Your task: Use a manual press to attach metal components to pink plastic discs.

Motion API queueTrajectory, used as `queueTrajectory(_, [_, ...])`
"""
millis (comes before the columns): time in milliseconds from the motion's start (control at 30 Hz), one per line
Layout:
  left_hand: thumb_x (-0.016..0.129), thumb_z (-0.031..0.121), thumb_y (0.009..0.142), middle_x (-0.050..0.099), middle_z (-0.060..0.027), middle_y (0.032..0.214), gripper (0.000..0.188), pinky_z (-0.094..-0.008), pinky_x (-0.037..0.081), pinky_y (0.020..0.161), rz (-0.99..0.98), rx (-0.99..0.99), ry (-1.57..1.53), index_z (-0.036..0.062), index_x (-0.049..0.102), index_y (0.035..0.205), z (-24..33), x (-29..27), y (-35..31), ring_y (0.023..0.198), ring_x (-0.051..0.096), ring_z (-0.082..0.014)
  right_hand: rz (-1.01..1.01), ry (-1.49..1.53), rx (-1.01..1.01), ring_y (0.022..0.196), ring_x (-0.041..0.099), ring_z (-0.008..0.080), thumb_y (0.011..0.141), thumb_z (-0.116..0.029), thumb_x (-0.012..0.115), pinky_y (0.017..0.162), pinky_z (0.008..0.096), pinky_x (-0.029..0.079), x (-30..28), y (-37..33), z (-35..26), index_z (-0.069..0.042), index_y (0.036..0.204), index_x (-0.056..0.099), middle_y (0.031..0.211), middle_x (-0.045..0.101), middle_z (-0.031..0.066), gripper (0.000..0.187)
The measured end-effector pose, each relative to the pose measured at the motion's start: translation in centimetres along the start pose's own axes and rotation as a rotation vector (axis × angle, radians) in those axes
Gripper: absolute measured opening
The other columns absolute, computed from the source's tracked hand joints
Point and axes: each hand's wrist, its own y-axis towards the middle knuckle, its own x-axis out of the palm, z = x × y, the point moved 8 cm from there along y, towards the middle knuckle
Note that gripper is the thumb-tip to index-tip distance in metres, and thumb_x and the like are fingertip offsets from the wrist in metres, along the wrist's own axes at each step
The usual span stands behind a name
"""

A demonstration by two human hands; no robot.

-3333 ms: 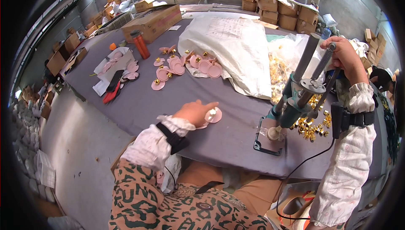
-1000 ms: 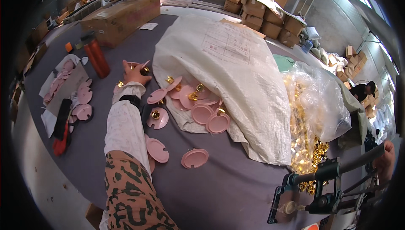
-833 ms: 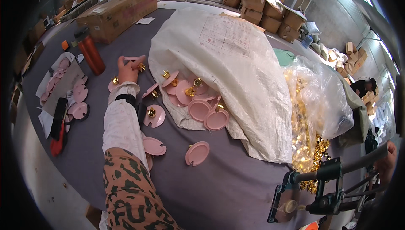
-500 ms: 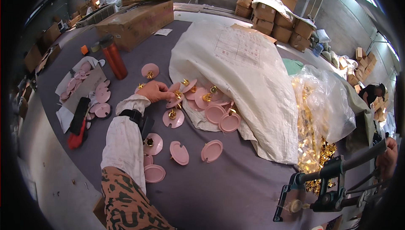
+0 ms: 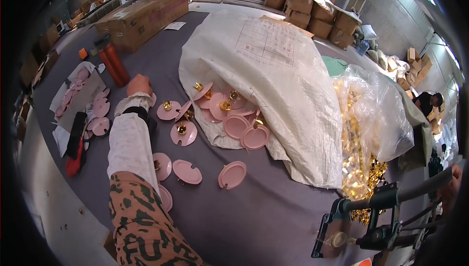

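Note:
My left hand (image 5: 140, 86) is closed in a fist beyond the loose pink discs, near the red bottle (image 5: 116, 64). Whatever it holds is hidden. Beside its wrist shows the edge of a pink disc (image 5: 153, 99). Pink notched discs with gold-coloured fittings, such as one disc (image 5: 183, 133), lie on the cloth and at the mouth of a white woven sack (image 5: 264, 66). Two discs (image 5: 187, 172) (image 5: 232, 174) lie apart, nearer me. At the right edge my right hand (image 5: 454, 183), partly cut off, is wrapped round the grey lever (image 5: 422, 185) of a green hand press (image 5: 383, 198).
Gold pieces (image 5: 375, 174) and a clear plastic bag (image 5: 381, 114) lie behind the press. At left are a box of pink discs (image 5: 73, 90) and a black and red tool (image 5: 75, 141). A long carton (image 5: 141, 19) stands at the back; a person (image 5: 429, 103) is far right.
My left hand has moved left and away from the discs by the sack, its fingers now curled out of sight. The far single disc no longer shows. The whole view has shifted slightly.

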Motion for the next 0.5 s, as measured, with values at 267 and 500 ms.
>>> queueTrajectory(267, [0.072,0.018,0.069,0.063,-0.0121,0.099,0.03,-0.04,0.049,0.087,-0.18,0.39,-0.111,0.0183,0.074,0.099,9.3,-5.3,-12.7,0.099,0.061,-0.032,0.133,-0.309,-0.077,0.049,0.051,0.0052,0.089,-0.025,0.063,0.04,0.0184,0.039,-2.9,1.0,1.0,-0.008,0.088,0.049,0.069,0.058,0.0002,0.022])
queueTrajectory(500, [0.07,0.017,0.075,0.064,-0.0126,0.104,0.027,-0.0391,0.049,0.084,-0.448,0.78,-0.619,0.0079,0.07,0.101,17.2,-7.1,-24.5,0.099,0.062,-0.0301,0.123,-0.197,-0.19,0.048,0.039,0.0015,0.088,-0.031,0.063,0.045,0.0185,0.035,-3.9,1.3,2.4,-0.01,0.095,0.048,0.066,0.047,-0.0061,0.027])
